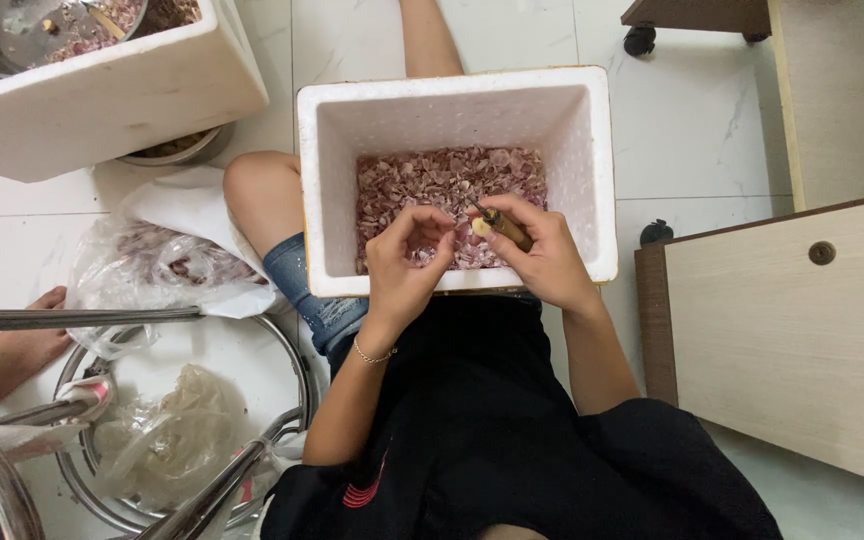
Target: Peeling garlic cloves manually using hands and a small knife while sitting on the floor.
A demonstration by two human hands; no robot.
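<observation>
Over the white foam box, my right hand grips a small knife against a clove. My left hand curls, pinching skin, so peelings drop inside.

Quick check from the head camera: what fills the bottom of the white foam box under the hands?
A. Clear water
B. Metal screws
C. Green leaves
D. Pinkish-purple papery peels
D: the white foam box holds a layer of pinkish-purple peels, over which the left hand and the right hand, gripping a small wooden-handled knife, are at work.
</observation>
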